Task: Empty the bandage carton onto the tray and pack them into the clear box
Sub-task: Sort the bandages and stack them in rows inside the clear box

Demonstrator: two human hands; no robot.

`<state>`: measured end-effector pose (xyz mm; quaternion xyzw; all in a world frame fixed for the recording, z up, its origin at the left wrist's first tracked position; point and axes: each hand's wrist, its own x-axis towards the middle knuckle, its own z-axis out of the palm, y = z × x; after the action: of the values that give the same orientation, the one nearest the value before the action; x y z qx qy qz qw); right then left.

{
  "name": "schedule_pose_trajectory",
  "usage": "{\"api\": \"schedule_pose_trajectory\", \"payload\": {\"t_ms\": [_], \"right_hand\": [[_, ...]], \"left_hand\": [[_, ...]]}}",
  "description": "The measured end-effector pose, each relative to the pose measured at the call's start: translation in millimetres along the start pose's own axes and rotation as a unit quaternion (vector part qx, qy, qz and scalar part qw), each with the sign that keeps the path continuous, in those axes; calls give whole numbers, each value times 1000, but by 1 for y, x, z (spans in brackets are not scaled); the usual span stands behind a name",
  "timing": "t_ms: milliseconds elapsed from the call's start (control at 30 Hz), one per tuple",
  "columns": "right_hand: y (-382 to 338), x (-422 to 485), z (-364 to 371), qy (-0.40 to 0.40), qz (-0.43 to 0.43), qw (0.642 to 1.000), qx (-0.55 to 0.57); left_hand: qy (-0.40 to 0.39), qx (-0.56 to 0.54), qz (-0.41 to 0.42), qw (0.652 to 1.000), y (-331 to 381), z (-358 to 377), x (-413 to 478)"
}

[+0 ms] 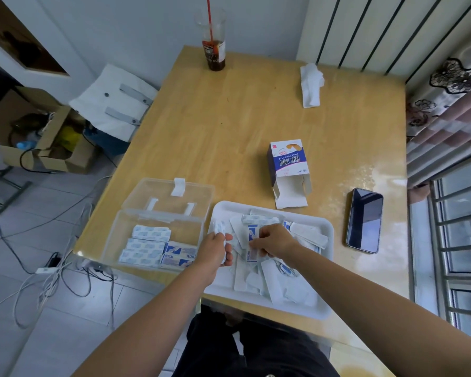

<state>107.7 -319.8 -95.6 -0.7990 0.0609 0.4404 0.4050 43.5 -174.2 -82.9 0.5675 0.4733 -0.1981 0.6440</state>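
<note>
Left hand [217, 250] grips a small stack of bandages [219, 228] over the tray [329, 233] edge; right hand [275, 238] pinches another strip [252, 254], its long axis running near-to-far. Best square the stack, then lay it crosswise like those in the box [158, 213]. Emptied carton [288, 165] lies beyond, mouth nearward.
</note>
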Motion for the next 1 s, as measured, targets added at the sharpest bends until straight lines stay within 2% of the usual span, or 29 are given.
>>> {"api": "schedule_pose_trajectory", "payload": {"t_ms": [100, 133, 167, 267, 300, 467, 567, 767, 833, 900, 1000], "right_hand": [[-11, -5, 8, -117, -9, 991, -69], [-13, -5, 11, -134, -12, 988, -78], [-15, -4, 15, -116, -21, 990, -84], [-13, 6, 21, 78, -55, 981, -167], [-13, 7, 21, 115, -59, 972, -196], [-10, 12, 35, 100, -67, 937, -328], [-10, 18, 42, 121, -81, 924, -354], [-10, 18, 30, 131, -89, 948, -277], [-10, 18, 23, 129, -89, 970, -187], [-12, 13, 14, 90, -96, 990, -56], [-17, 1, 9, -31, -74, 993, 86]], "left_hand": [[3, 9, 28, 1000, -4, 0, -2], [4, 12, 37, 999, -4, 0, -2], [4, 16, 44, 999, -5, 0, -2], [5, 44, 57, 997, -8, -1, 0], [5, 47, 55, 997, -8, -2, 0], [9, 38, 32, 999, -10, -4, 2], [6, 36, 26, 999, -10, -3, 1], [5, 12, 6, 1000, -9, -4, 5], [5, -8, -11, 1000, -5, -3, 5], [0, -35, -22, 999, -3, -1, 7], [-21, -93, -29, 995, 2, 4, 7]]}}
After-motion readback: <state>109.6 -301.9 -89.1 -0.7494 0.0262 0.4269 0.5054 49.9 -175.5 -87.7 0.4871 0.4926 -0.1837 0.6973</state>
